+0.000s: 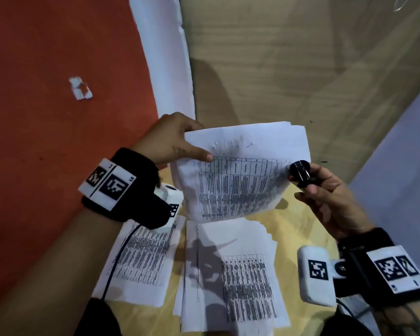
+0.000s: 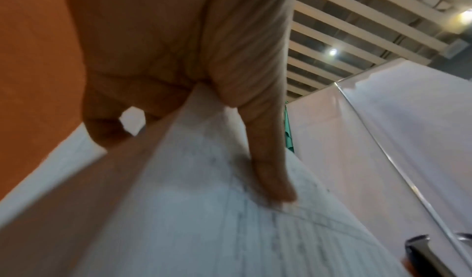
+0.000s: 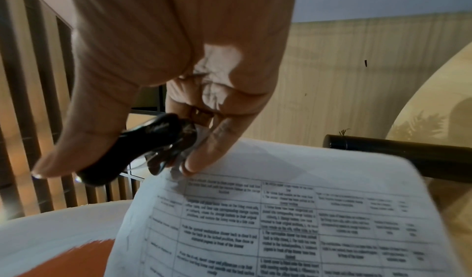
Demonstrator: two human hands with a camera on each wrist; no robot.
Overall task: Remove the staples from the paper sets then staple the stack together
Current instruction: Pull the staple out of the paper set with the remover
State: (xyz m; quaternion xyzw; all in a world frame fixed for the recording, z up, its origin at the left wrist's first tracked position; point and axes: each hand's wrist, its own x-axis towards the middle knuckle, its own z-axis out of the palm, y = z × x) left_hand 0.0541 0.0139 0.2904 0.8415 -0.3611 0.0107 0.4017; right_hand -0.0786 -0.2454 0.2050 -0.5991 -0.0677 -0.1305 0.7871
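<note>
The stapled paper set (image 1: 240,170) is up off the table, held in the air over the other sheets, its printed grid facing the person. A small staple (image 1: 249,144) shows in the blank margin near its top edge. The left hand (image 1: 170,139) pinches the set at its ten o'clock corner, thumb laid flat across the front of the page and the fingers behind it. At the set's three o'clock edge the right hand (image 1: 325,190) grips a black staple remover (image 1: 300,174), thumb and fingers curled round it, with the metal claws at the paper's edge; the right wrist view shows the claws just touching the top corner of the sheet.

Below, at six o'clock from the held set, a loose stack of printed pages (image 1: 235,275) lies fanned on the yellowish table (image 1: 301,226). A second sheaf (image 1: 141,260) lies beside it at eight o'clock, partly under the left wrist. Off at ten o'clock an orange surface (image 1: 46,117) carries a small torn scrap of white paper (image 1: 80,88).
</note>
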